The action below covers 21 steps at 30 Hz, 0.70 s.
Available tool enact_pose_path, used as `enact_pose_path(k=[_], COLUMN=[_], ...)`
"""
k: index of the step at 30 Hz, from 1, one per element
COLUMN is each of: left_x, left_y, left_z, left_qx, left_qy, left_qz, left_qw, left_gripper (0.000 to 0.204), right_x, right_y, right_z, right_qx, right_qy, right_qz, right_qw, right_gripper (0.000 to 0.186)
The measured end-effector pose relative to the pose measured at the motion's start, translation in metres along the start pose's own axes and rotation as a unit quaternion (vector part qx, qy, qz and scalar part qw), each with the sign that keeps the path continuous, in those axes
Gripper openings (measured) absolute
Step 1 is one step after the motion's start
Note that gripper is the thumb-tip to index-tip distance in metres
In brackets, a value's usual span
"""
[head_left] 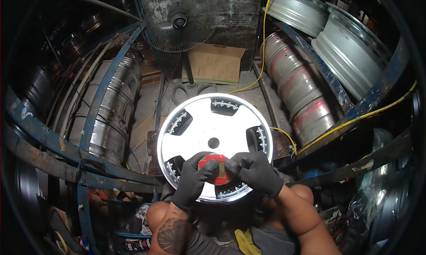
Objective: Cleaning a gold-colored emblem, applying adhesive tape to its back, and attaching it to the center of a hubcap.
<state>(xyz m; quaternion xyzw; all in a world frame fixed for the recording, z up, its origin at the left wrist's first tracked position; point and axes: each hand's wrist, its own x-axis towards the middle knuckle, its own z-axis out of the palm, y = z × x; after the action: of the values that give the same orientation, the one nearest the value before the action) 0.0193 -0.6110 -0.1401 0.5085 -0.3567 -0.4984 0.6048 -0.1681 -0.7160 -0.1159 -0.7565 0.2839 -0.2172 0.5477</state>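
Observation:
Both my hands wear dark grey gloves and meet over the near part of a shiny wheel rim (199,122). My left hand (193,177) is closed around the left side of a small red piece with a brownish strip (217,180), thumb on top. My right hand (256,170) has its fingertips pinched at that piece's upper right edge. The piece's exact kind cannot be made out. The rim lies face up, with a round centre hole and several cut-outs lined with small studs; my hands cover part of its near side.
A standing fan (179,22) and an opened cardboard box (215,64) are beyond the rim. Blue metal racks (95,104) flank me, with wheel barrels (306,95) stacked at right. A yellow cable (350,122) runs along the right side. A yellow cloth (246,241) lies at my lap.

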Motion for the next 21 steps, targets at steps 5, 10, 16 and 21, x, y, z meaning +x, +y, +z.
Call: enact_pose_path(k=[5, 10, 16, 21], left_x=[-0.001, 0.000, -0.001, -0.002], left_y=[-0.008, -0.027, -0.018, -0.027], left_z=[0.008, -0.005, 0.005, 0.005], left_qx=[-0.036, 0.031, 0.056, 0.025], left_qy=[0.021, 0.014, 0.063, 0.074], left_qz=[0.009, 0.004, 0.035, 0.028], left_qw=[0.999, 0.999, 0.996, 0.997], left_gripper=[0.032, 0.020, 0.019, 0.024], right_x=[-0.004, -0.003, -0.003, -0.003], right_y=[0.001, 0.005, 0.020, 0.017], right_z=[0.002, 0.002, 0.005, 0.006], right_qx=[0.032, -0.072, -0.040, -0.131], right_qy=[0.003, -0.026, -0.047, -0.033], right_qz=[-0.002, -0.110, -0.021, -0.019], right_qw=[0.999, 0.991, 0.998, 0.991], right_gripper=[0.029, 0.014, 0.030, 0.035])
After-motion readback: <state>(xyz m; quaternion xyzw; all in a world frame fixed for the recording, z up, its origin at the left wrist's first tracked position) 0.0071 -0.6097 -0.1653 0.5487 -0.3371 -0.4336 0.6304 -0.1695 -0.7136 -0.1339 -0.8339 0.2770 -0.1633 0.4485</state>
